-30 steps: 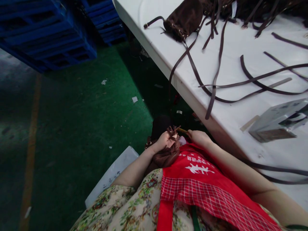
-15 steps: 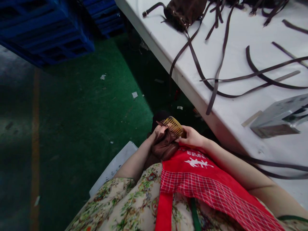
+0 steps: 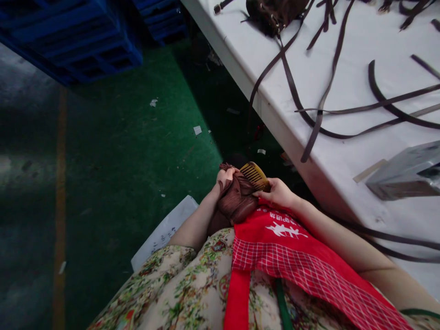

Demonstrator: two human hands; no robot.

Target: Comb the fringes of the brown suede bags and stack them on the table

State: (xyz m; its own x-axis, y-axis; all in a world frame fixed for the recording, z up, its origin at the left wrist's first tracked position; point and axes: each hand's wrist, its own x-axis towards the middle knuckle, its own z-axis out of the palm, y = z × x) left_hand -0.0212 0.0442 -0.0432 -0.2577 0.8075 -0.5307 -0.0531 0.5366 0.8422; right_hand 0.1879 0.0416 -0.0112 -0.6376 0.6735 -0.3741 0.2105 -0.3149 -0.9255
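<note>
Over on the far left there's a stack of blue pallets sitting on the green floor, and a white board pokes out next to the person's flowery sleeve.

Down in the lap, just above the red apron, is where the action is. The left hand has its fingers curled tight around the top end of a brown fringe bundle. The bundle's long axis runs from the apron edge up and slightly left into that fist, fringe end up.

Right beside it, the comb lies against the bundle. Its long axis slants from upper left to lower right, with the curved spine on the outer side and the teeth pointing down-left into the brown strands. The right hand pinches the comb's lower-right end between thumb and fingertips, other fingers tucked close.

To the right is the white table, with long dark straps strewn over it, one hanging off the edge, and a brown pouch at the top. A grey metal box sits at the far right edge.
</note>
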